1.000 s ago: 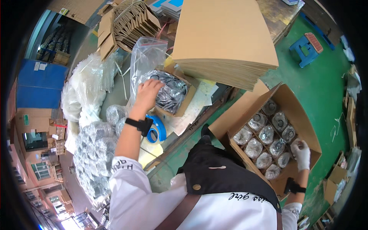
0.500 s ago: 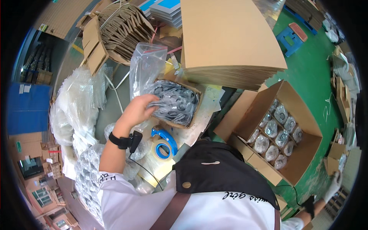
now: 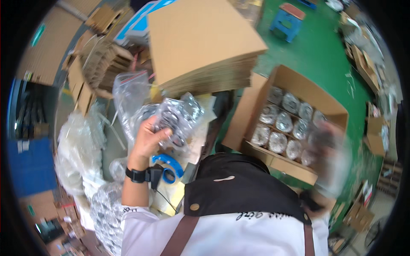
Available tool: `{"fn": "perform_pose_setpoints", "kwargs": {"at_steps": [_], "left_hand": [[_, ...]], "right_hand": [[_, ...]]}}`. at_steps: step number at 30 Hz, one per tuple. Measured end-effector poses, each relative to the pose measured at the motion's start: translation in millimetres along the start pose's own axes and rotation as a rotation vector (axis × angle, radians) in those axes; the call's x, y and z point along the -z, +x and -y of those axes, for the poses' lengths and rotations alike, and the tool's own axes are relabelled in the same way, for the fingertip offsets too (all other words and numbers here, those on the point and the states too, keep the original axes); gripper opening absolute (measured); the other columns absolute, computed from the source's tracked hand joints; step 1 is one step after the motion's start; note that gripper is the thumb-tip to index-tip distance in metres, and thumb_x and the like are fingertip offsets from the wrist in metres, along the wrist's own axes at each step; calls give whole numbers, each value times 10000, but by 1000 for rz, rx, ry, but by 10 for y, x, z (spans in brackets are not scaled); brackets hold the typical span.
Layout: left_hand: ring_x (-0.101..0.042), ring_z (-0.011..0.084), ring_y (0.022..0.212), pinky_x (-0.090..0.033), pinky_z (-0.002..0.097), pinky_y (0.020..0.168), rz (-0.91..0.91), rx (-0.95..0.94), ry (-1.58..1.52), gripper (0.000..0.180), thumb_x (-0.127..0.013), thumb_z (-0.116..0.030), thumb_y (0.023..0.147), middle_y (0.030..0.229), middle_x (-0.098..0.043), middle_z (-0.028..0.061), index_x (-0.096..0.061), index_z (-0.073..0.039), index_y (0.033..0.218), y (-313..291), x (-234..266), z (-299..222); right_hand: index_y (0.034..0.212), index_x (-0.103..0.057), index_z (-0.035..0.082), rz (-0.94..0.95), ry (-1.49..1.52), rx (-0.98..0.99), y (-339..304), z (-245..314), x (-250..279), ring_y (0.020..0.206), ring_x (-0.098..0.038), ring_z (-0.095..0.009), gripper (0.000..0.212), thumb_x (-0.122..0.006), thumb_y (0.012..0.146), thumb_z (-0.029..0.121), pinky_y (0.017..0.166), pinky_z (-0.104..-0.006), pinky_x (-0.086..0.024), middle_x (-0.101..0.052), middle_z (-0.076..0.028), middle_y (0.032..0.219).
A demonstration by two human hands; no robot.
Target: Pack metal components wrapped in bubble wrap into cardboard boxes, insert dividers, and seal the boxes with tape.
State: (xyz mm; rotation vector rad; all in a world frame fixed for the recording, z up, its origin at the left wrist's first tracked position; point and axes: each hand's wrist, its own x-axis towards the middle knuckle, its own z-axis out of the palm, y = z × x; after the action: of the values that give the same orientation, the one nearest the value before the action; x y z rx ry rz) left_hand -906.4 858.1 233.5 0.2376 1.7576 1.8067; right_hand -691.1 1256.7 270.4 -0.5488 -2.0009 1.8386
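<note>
My left hand (image 3: 147, 140) is closed around several clear plastic bags (image 3: 177, 117) with dark, ring-like pieces inside, lifted over the table. The small box beneath them is mostly hidden. On the right stands an open cardboard carton (image 3: 236, 121), divided into cells that hold several round items in clear wrap (image 3: 283, 122). My right hand (image 3: 332, 160), in a pale glove, is over the carton's right side and smeared by motion, so its fingers cannot be made out. A dark blur shows by its fingers.
Close to my left wrist lies a blue tape dispenser (image 3: 171, 164). A tall stack of flat cardboard (image 3: 200, 42) fills the far middle, beside a clear zip bag (image 3: 128, 91). Bubble wrap (image 3: 106, 205) is heaped at left. A blue stool (image 3: 287, 23) stands on the green floor.
My left hand has raised the bags out of the small box. My right hand has come from the far lower right to the carton. The whole view has shifted.
</note>
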Motion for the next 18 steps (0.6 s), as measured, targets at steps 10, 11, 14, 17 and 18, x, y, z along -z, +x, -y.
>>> {"fn": "perform_pose_setpoints", "kwargs": {"at_steps": [10,11,14,17,18], "left_hand": [[-636,236,1039,-588,458,804,480,465,-810,520,-638,-101,900,1235,-597,96,-418,-95,1371,687,-1801,1031],[-643,229,1019,-599,444,768,464,488,-799,476,-626,-96,910,1205,-606,86,-439,-112,1347,741,-1860,1167],[-660,207,970,-613,376,660,411,477,-785,370,-612,-91,923,1123,-627,54,-493,-134,1270,826,-2125,1287],[-676,210,942,-615,329,640,267,465,-779,317,-594,-104,938,1089,-646,55,-511,-111,1244,940,-2272,1380],[-676,210,942,-615,329,640,264,473,-778,317,-594,-104,938,1089,-646,55,-511,-111,1244,986,-2354,1360]], "right_hand": [[1001,-658,-50,151,-334,204,294,-1022,-721,688,-628,-128,291,-720,817,165,623,-275,-504,-679,-119,811],[1010,-660,-48,161,-183,-57,305,-948,-564,690,-626,-124,297,-719,828,179,626,-276,-506,-677,-106,809],[988,-673,1,35,133,-467,436,-929,67,651,-595,-83,227,-699,878,198,574,-241,-496,-645,-11,798],[927,-635,53,-132,313,-513,707,-1235,769,538,-579,-90,44,-639,914,94,467,-230,-475,-663,-30,813],[995,-640,18,-106,222,-581,817,-1468,992,525,-573,-85,175,-678,897,158,442,-222,-457,-667,-43,817]]}}
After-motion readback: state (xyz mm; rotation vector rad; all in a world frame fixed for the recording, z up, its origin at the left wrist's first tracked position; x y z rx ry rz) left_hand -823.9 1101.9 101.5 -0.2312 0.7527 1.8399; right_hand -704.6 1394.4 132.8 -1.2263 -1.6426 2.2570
